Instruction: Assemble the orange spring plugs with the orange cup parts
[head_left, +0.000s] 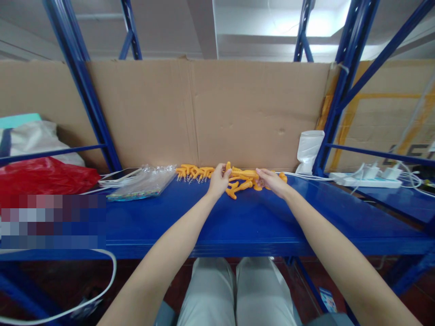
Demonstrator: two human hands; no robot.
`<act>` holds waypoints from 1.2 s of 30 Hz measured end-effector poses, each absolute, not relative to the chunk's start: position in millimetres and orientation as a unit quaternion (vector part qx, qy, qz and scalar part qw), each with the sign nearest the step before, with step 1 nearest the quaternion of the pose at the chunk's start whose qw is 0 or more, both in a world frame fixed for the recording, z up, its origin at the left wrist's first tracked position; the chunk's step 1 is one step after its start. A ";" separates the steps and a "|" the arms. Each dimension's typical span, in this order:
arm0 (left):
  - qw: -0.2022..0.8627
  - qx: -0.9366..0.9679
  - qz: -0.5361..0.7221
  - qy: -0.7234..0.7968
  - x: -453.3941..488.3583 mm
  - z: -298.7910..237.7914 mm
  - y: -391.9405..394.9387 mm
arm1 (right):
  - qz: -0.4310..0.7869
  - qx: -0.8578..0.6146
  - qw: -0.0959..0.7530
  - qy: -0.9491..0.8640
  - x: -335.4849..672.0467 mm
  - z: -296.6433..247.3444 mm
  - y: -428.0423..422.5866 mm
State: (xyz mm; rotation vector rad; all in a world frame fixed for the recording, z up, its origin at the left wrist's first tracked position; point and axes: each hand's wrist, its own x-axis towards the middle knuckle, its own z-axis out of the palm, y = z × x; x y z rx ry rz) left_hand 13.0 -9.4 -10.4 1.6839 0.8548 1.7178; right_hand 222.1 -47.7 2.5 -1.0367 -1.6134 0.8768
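Note:
My left hand is closed on the left end of an orange T-handled piece just above the blue shelf. At its right end, my right hand is closed with fingertips pinching it. Similar orange pieces lie in a loose pile under and between my hands, some partly hidden by the right fingers. Left of my left hand, several orange-handled corkscrews stand in a row, their bare metal spirals toward me.
A clear plastic bag lies left of the corkscrews, near a red bag. A cardboard sheet backs the blue shelf. To the right are a white pouch and a power strip with cables.

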 end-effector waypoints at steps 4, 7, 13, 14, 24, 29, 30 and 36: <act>0.289 0.629 0.648 0.317 11.9 -10.7 -7.7 | 0.340 -0.429 0.495 -0.675 223.5 2.7 -47.3; 0.288 0.625 0.650 0.322 12.2 -10.2 -8.4 | 0.336 -0.424 0.497 -0.678 223.9 2.9 -48.0; 0.283 0.624 0.649 0.330 11.7 -8.8 -10.1 | 0.340 -0.420 0.516 -0.665 222.2 4.8 -49.4; 0.280 0.624 0.651 0.330 11.3 -8.9 -9.7 | 0.342 -0.421 0.518 -0.661 221.7 5.2 -49.6; 0.298 0.610 0.662 0.319 13.8 -7.5 -12.3 | 0.382 -0.406 0.533 -0.636 217.3 4.1 -50.0; 0.274 0.617 0.663 0.325 12.3 -7.3 -11.0 | 0.384 -0.412 0.529 -0.635 217.7 -0.1 -46.0; 0.269 0.619 0.662 0.326 12.1 -7.5 -10.5 | 0.386 -0.412 0.528 -0.635 217.9 -0.7 -45.4; 0.274 0.615 0.658 0.338 11.7 -9.5 -8.0 | 0.392 -0.396 0.528 -0.641 219.4 -2.4 -46.0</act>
